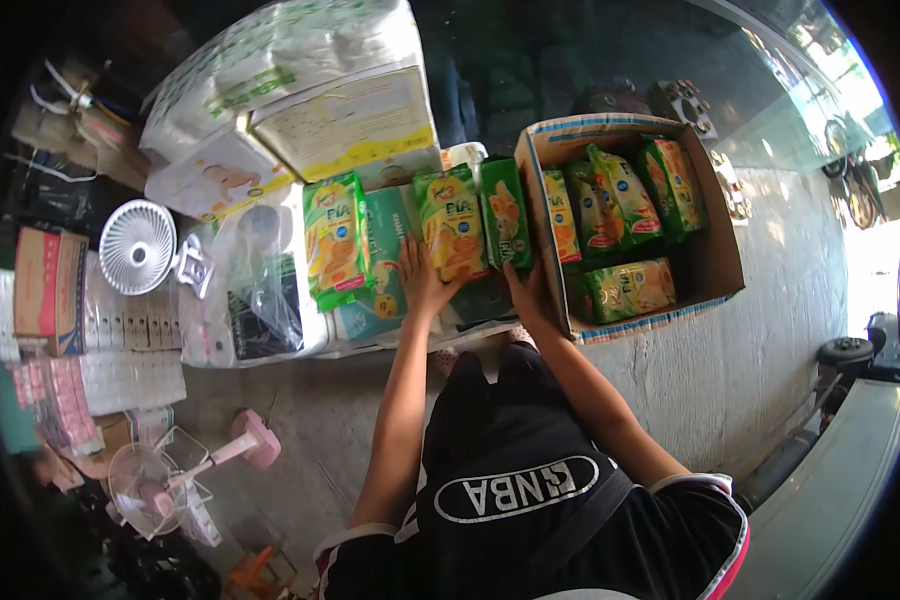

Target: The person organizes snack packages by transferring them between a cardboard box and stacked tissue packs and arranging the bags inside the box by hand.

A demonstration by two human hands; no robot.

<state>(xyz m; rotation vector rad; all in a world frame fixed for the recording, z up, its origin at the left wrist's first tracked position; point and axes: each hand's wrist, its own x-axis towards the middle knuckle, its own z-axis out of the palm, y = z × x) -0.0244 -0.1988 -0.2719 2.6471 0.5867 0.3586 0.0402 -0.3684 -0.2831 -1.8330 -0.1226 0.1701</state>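
My left hand (pixel 421 281) lies with fingers stretched along the left side of a green and yellow packet (pixel 451 225) marked K3, its thumb by the lower edge. My right hand (pixel 530 292) has its thumb at the bottom of a narrower green packet (pixel 507 215), with its other fingers between that packet and the box, partly hidden. A similar packet (pixel 336 238) lies further left, partly over a teal package (pixel 389 215). The open cardboard box (pixel 715 235) on the right holds several such packets, including one (pixel 632 290) lying near its front wall.
Large white packages and a diaper-type carton (pixel 345 120) are stacked behind on the left. A white fan (pixel 138 247) stands beside a plastic-wrapped pack (pixel 270 315). A pink fan (pixel 150 490) is on the floor. A long pale surface (pixel 835 490) runs along the lower right.
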